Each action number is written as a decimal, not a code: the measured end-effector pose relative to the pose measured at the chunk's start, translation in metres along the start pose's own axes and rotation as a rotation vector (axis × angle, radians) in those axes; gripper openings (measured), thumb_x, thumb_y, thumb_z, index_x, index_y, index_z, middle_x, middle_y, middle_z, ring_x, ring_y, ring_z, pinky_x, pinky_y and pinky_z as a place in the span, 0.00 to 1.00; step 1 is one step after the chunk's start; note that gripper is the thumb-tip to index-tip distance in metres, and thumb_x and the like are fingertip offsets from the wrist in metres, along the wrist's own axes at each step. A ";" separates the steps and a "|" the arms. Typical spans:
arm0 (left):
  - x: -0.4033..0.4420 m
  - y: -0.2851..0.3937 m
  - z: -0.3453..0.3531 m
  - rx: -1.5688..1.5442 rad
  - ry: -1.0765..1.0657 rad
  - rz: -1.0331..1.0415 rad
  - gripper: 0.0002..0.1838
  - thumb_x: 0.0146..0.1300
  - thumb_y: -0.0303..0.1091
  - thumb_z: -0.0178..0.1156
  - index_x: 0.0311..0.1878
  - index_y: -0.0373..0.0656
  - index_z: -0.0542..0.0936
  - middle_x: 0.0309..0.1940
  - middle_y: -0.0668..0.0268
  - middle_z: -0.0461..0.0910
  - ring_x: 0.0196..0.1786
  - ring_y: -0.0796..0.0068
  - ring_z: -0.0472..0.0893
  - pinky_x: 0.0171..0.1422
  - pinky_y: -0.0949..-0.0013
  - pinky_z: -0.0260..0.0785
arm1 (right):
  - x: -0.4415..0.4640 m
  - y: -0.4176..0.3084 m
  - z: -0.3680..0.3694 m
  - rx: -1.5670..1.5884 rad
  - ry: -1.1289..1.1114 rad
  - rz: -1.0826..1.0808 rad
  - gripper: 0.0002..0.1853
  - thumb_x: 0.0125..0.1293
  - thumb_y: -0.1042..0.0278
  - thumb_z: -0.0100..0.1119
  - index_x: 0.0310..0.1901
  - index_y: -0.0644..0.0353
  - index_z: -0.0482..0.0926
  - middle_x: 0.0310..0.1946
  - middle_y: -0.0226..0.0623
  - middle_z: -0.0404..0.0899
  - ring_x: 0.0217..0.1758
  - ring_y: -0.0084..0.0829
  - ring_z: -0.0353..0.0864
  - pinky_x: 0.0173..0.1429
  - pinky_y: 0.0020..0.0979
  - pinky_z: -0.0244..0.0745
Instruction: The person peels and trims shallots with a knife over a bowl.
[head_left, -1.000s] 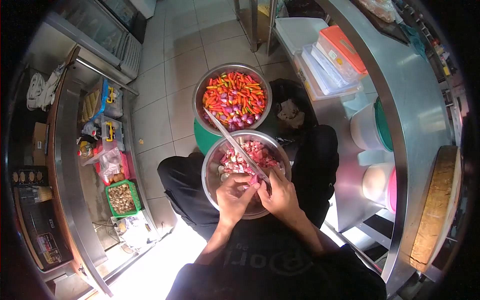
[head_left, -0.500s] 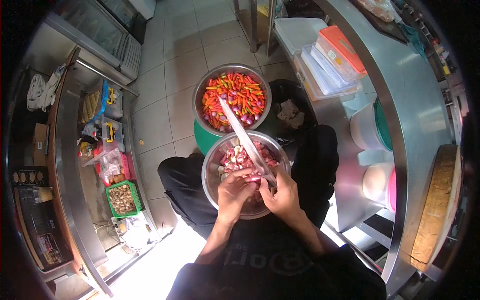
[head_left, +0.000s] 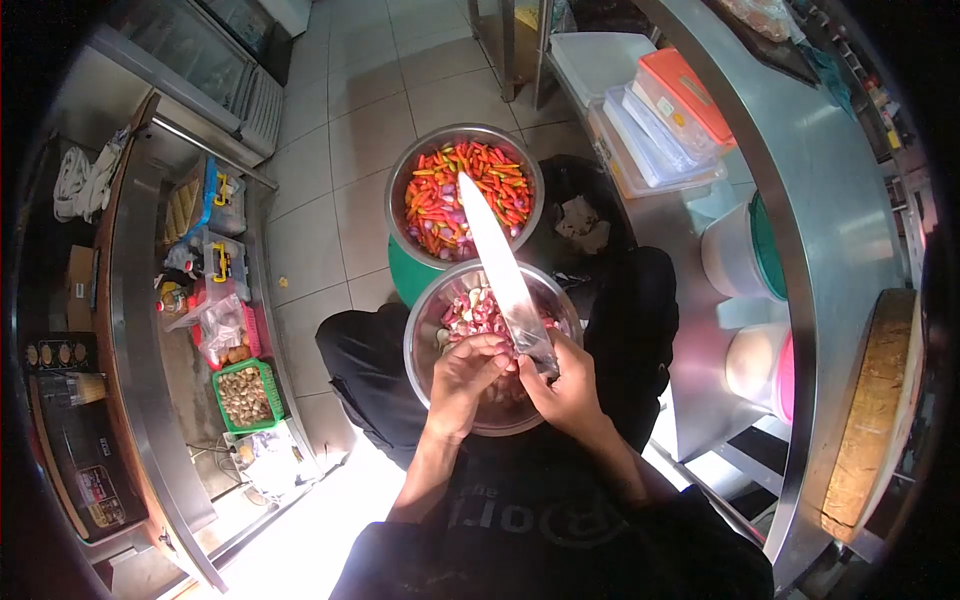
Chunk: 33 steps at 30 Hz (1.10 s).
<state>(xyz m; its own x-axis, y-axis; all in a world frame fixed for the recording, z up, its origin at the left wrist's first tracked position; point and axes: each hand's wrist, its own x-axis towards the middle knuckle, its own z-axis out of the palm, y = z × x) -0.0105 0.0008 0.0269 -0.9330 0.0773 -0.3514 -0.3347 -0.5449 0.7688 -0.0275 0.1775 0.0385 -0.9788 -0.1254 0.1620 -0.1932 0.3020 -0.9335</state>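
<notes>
My right hand [head_left: 562,386] is closed round the lower end of a long knife [head_left: 500,262], its blade pointing away from me with the flat side up. Close beside it, my left hand [head_left: 463,385] pinches a small reddish shallot [head_left: 497,350]. Both hands are over a metal bowl [head_left: 417,352] in my lap, which holds cut pink and white pieces [head_left: 470,312]. The blade reaches over a second metal bowl [head_left: 397,190] filled with red, orange and green chillies [head_left: 500,185] and purple shallots [head_left: 447,232]. Under that bowl a green surface [head_left: 405,275] shows.
At left, a low shelf holds a green basket of garlic-like bulbs [head_left: 245,397] and plastic boxes [head_left: 226,200]. To the right, a metal shelf carries an orange-lidded box [head_left: 685,98] and lidded tubs [head_left: 742,250]. A wooden board [head_left: 868,415] lies at far right.
The knife has turned from slanting left to pointing more straight ahead, with its blade now lying flatter. Both hands have stayed over the near bowl.
</notes>
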 end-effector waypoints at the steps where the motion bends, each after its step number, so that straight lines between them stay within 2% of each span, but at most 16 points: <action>1: 0.000 -0.001 -0.001 0.000 0.000 0.000 0.12 0.71 0.20 0.68 0.56 0.32 0.84 0.47 0.62 0.87 0.49 0.74 0.86 0.58 0.69 0.80 | -0.001 0.001 0.001 0.000 0.000 0.000 0.11 0.69 0.75 0.66 0.49 0.68 0.78 0.38 0.55 0.83 0.40 0.51 0.90 0.42 0.41 0.81; 3: 0.001 -0.003 -0.004 0.084 -0.012 0.039 0.14 0.70 0.18 0.68 0.57 0.32 0.83 0.49 0.62 0.87 0.53 0.74 0.86 0.61 0.68 0.79 | 0.004 -0.008 0.003 0.085 0.067 -0.027 0.12 0.69 0.74 0.67 0.50 0.69 0.79 0.38 0.56 0.84 0.39 0.51 0.90 0.41 0.41 0.81; 6: 0.000 -0.001 -0.006 0.140 -0.067 0.091 0.14 0.71 0.17 0.67 0.58 0.32 0.84 0.51 0.62 0.87 0.54 0.74 0.85 0.62 0.68 0.79 | 0.000 0.006 0.007 0.025 0.131 0.011 0.12 0.69 0.73 0.68 0.50 0.69 0.81 0.39 0.56 0.85 0.39 0.50 0.90 0.42 0.41 0.80; 9: -0.003 0.002 -0.005 0.107 -0.040 0.099 0.14 0.70 0.16 0.67 0.58 0.33 0.84 0.51 0.63 0.87 0.55 0.75 0.85 0.63 0.68 0.79 | -0.001 0.010 0.000 0.047 0.124 0.101 0.12 0.70 0.72 0.68 0.50 0.69 0.81 0.39 0.55 0.86 0.40 0.51 0.90 0.43 0.41 0.81; 13: -0.003 0.000 -0.007 0.121 -0.003 0.100 0.16 0.70 0.16 0.68 0.59 0.34 0.84 0.52 0.65 0.87 0.54 0.76 0.84 0.63 0.69 0.78 | -0.002 0.007 -0.006 0.008 0.056 0.065 0.12 0.69 0.72 0.68 0.49 0.69 0.81 0.37 0.54 0.85 0.39 0.53 0.88 0.43 0.42 0.80; 15: -0.003 0.001 -0.006 0.179 0.034 0.125 0.17 0.69 0.16 0.68 0.60 0.36 0.84 0.52 0.66 0.86 0.54 0.77 0.84 0.63 0.70 0.77 | 0.000 0.000 -0.008 -0.093 -0.031 -0.003 0.20 0.69 0.75 0.67 0.60 0.70 0.80 0.45 0.53 0.87 0.45 0.47 0.90 0.52 0.37 0.82; 16: -0.003 0.001 -0.006 0.180 0.035 0.125 0.17 0.69 0.16 0.68 0.60 0.36 0.84 0.52 0.66 0.86 0.54 0.77 0.84 0.63 0.70 0.77 | 0.001 -0.005 -0.007 -0.093 -0.031 -0.003 0.20 0.69 0.75 0.67 0.60 0.70 0.80 0.45 0.53 0.87 0.45 0.47 0.90 0.52 0.37 0.82; 18: -0.003 0.000 -0.005 0.178 0.040 0.138 0.17 0.69 0.16 0.69 0.59 0.36 0.84 0.51 0.67 0.87 0.54 0.78 0.84 0.62 0.70 0.77 | 0.006 -0.014 -0.002 -0.072 0.037 -0.078 0.12 0.67 0.73 0.68 0.48 0.68 0.80 0.39 0.56 0.81 0.42 0.58 0.85 0.46 0.46 0.79; 21: -0.003 -0.002 -0.006 0.178 0.026 0.138 0.16 0.69 0.16 0.69 0.59 0.36 0.84 0.50 0.67 0.87 0.54 0.78 0.84 0.62 0.70 0.77 | 0.003 -0.016 -0.004 -0.051 -0.056 -0.023 0.11 0.67 0.73 0.67 0.47 0.68 0.77 0.41 0.58 0.80 0.44 0.61 0.83 0.46 0.49 0.77; 28: -0.003 -0.008 -0.008 0.212 0.025 0.120 0.17 0.69 0.16 0.69 0.60 0.35 0.85 0.51 0.66 0.87 0.53 0.77 0.84 0.61 0.70 0.77 | -0.002 -0.007 0.001 -0.048 -0.038 0.004 0.11 0.69 0.72 0.66 0.45 0.68 0.75 0.36 0.57 0.80 0.39 0.63 0.82 0.43 0.51 0.76; 31: -0.003 -0.010 -0.007 0.142 0.011 0.096 0.17 0.70 0.17 0.67 0.60 0.35 0.85 0.51 0.65 0.88 0.52 0.78 0.84 0.60 0.70 0.77 | -0.003 -0.005 -0.001 -0.085 -0.059 0.051 0.11 0.71 0.71 0.65 0.47 0.69 0.77 0.36 0.57 0.82 0.39 0.61 0.85 0.44 0.48 0.78; 33: -0.004 -0.008 -0.007 0.099 -0.005 0.041 0.17 0.72 0.18 0.66 0.62 0.35 0.84 0.52 0.65 0.87 0.52 0.78 0.84 0.59 0.71 0.77 | -0.001 -0.006 -0.001 0.032 -0.045 0.060 0.13 0.71 0.71 0.65 0.51 0.69 0.78 0.39 0.56 0.85 0.42 0.57 0.88 0.46 0.44 0.81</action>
<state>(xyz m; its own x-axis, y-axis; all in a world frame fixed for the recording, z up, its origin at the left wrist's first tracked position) -0.0032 -0.0011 0.0181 -0.9469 0.0607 -0.3159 -0.3071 -0.4624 0.8318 -0.0251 0.1769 0.0439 -0.9844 -0.1503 0.0915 -0.1311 0.2801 -0.9510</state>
